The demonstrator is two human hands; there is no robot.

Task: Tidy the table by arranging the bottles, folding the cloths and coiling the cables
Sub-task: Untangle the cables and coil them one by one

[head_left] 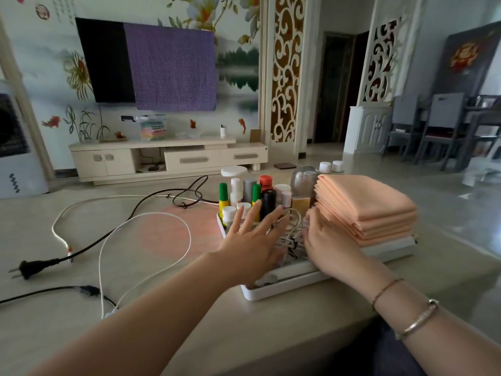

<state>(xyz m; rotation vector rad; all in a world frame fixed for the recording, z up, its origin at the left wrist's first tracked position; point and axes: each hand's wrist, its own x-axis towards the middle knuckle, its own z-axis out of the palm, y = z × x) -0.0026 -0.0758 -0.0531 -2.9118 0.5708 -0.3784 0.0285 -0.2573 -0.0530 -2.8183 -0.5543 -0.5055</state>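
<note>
Nearest, both forearms reach forward over the table (189, 335); the right wrist wears a bangle (417, 318) and a thin cord bracelet; the left hand (252, 240) hovers with fingers spread straight and apart, gripping nothing, over the near end of a white tray (271, 294); the right hand (328, 245) lies just beside it, its fingers curled down out of sight into a bundle of white cable (291, 229) between the two hands, so whether it grips the bundle cannot be told; the bundle sits in the tray's middle part.

Left of the left hand, loose cables lie on the table: a white cable (151, 221) in a wide loop, a black lead with a plug (27, 268) at its end, and another black lead (46, 290) nearer the edge.

Right of the right hand, touching its fingers, a stack of folded peach cloths (371, 207) rests on the tray's right part.

Just beyond the left hand's fingertips, bottles (244, 194) stand upright and packed together in the tray's far left part: green-capped, white, grey, a black one with a red cap; a clear jar (302, 183) stands beyond the right hand, with two white caps (330, 166) behind the cloths.

Further off, a black cable (187, 196) and another white one trail across the table.
</note>
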